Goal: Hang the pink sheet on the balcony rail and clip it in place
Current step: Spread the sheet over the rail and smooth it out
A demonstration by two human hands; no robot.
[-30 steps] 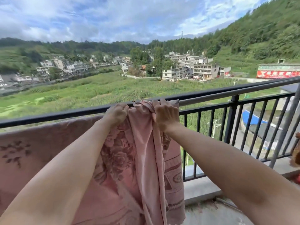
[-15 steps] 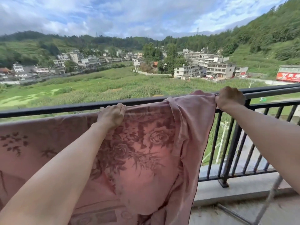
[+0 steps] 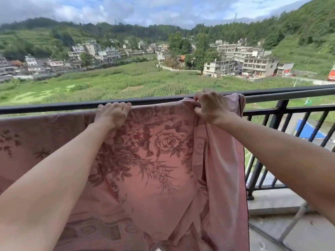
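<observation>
a green field point(image 3: 126, 84) and pale buildings point(image 3: 253, 62) fill the far view. across the front runs the dark balcony rail point(image 3: 54, 106), and the pink sheet point(image 3: 154, 169) is draped over it from the left edge to just past the middle, hanging down on the near side. its right end is bunched in long folds.

the left hand point(image 3: 112, 115) has its fingers curled over the sheet's top edge at the rail, gripping it. the right hand point(image 3: 210, 107) pinches a gathered fold at the top of the bunched end, against the rail.

the cloth looks thin, soft and light, limp enough to fold on itself, and it would likely slip along the smooth metal. the top edge is the place to hold it, drawing it sideways, and the clips would best go where it doubles over the rail. no clip is in view.

the sheet bears only a rose print. a red sign point(image 3: 331, 76) at the far right is too small to read.
</observation>
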